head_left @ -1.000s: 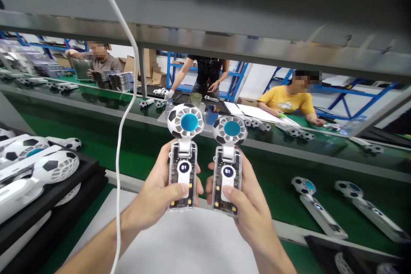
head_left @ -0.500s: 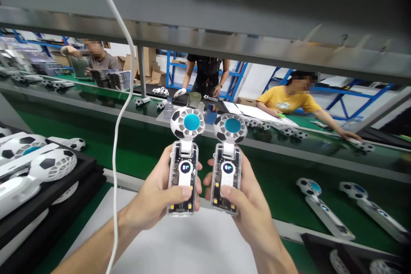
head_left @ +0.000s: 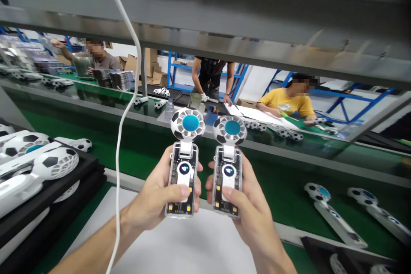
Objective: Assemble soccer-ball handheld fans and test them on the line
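Two handheld fans are held upright side by side, each with a round soccer-ball-patterned head, a blue centre and a clear body showing a circuit board. My left hand is wrapped round the left handheld fan, its thumb on the white strip below the round display. Round the right handheld fan my right hand is closed in the same way, thumb on its white strip. Both displays are lit with a small symbol. The fans stand apart from each other. Below them lies a white sheet.
A white cable hangs in front at the left. Black trays with more fans are stacked at left. Two fans lie on the green conveyor belt at right. Several co-workers sit or stand across the belt under a metal beam.
The displays have switched from digits to a symbol. The two fans on the belt have shifted slightly right. Across the belt, the co-worker in yellow has drawn an outstretched arm back, now holding a fan.
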### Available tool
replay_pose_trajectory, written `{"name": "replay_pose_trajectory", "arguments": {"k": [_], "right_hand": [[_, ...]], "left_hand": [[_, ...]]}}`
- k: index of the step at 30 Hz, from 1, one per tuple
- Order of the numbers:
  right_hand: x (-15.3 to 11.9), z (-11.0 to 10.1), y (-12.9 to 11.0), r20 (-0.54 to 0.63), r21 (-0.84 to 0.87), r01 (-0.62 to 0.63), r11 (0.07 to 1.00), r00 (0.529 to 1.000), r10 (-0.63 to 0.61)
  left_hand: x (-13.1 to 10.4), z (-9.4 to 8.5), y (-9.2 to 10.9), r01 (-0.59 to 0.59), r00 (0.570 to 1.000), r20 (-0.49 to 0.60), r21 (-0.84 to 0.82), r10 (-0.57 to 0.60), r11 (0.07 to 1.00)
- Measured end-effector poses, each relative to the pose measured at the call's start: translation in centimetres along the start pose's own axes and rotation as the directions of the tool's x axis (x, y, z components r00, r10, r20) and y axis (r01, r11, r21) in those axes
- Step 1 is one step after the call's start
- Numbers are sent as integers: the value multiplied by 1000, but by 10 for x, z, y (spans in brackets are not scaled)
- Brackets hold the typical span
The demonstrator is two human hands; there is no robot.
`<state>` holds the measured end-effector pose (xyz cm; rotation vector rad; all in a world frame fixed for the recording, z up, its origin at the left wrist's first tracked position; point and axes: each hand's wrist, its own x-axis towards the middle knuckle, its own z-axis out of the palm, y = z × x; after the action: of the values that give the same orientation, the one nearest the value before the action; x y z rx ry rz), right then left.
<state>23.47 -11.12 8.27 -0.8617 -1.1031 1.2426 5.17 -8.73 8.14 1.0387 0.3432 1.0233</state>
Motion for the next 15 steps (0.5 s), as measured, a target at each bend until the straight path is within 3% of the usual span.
{"name": "replay_pose_trajectory", "arguments": {"k": [8, 11, 13, 15], "right_hand": [[-1, 0, 2, 3, -7, -48, 999, 999, 48], [-1, 1, 2, -8, -43, -1, 999, 1000, 1], [0, 3, 3, -46, -73, 52, 996, 997, -55], [1, 3, 7, -109, -123, 101, 987, 987, -115]], "left_hand": [[1, 0, -3, 8, 1000, -15, -35, -9, 999], [1, 1, -4, -30, 999, -22, 13, 30, 999], [3, 0, -7, -76, 994, -67, 89, 82, 993], [4, -2, -12, -126, 968, -183, 235, 171, 964]]}}
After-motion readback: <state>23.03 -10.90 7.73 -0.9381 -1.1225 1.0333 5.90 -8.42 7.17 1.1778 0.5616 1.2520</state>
